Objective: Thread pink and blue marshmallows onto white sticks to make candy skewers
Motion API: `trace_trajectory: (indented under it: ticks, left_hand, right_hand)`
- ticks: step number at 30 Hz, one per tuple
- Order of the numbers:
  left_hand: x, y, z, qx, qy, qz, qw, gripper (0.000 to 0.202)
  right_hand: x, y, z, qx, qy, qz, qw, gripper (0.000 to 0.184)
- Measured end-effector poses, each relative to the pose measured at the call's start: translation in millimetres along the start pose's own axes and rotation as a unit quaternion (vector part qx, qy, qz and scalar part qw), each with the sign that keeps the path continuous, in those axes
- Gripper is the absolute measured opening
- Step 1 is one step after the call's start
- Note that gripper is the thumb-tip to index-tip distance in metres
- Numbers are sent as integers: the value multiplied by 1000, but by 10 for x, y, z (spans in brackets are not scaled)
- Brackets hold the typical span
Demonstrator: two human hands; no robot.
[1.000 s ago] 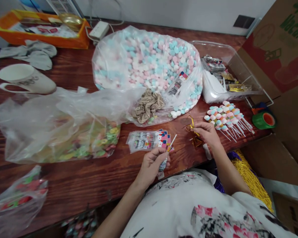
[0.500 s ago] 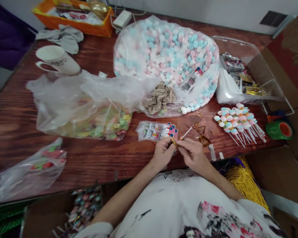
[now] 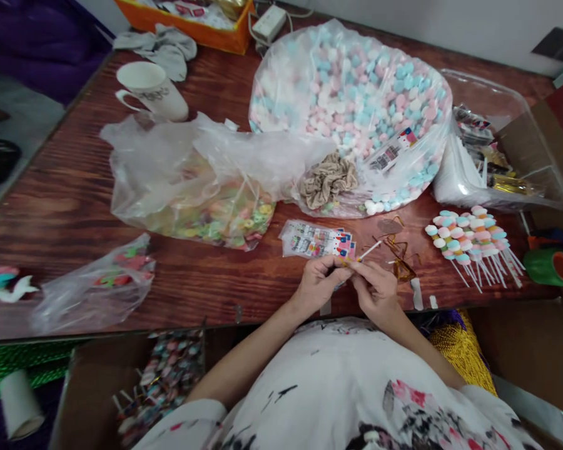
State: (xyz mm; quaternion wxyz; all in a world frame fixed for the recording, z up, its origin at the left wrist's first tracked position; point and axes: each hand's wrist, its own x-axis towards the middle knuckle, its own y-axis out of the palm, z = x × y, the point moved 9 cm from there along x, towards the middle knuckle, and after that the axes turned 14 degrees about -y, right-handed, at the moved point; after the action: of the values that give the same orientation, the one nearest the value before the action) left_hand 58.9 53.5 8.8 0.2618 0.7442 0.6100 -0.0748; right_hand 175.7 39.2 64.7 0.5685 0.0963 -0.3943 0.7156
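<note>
My left hand (image 3: 318, 284) and my right hand (image 3: 375, 286) meet at the table's front edge, fingertips pinched together. A small gold twist tie (image 3: 345, 263) shows between them, mostly hidden by the fingers. A thin white stick (image 3: 370, 250) slants up just beyond my fingertips; whether I hold it or it lies on the table I cannot tell. Behind my left hand lie several printed clear wrappers (image 3: 315, 240). Bent gold strips (image 3: 402, 269) are scattered beyond my right hand. Farther right rests a pile of marshmallow skewers (image 3: 469, 234) on white sticks.
A big bag of pastel marshmallows (image 3: 356, 87) fills the back. Beside it are a bag of coloured gummies (image 3: 216, 215), a scrunchie (image 3: 329, 180), a mug (image 3: 152, 94) and a clear tray (image 3: 511, 194). Green tape (image 3: 542, 265) stands right; a small candy bag (image 3: 98, 284) lies left.
The view has turned left, so the table's things appear farther right. My hands stay together, and the gold tie is now more covered by my fingers.
</note>
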Motion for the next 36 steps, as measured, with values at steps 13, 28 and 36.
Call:
trace_trajectory:
  ticks: [13, 28, 36]
  left_hand:
    - [-52, 163, -206, 155, 106, -13, 982, 23]
    - [-56, 280, -211, 203, 98, 1, 974, 27]
    - [-129, 389, -358, 238, 112, 28, 964, 25]
  right_hand:
    - [-100, -253, -39, -10, 26, -47, 998, 55]
    - [-488, 40, -492, 306, 322, -89, 891, 20]
    - [-456, 83, -588, 324, 299, 4, 898, 20]
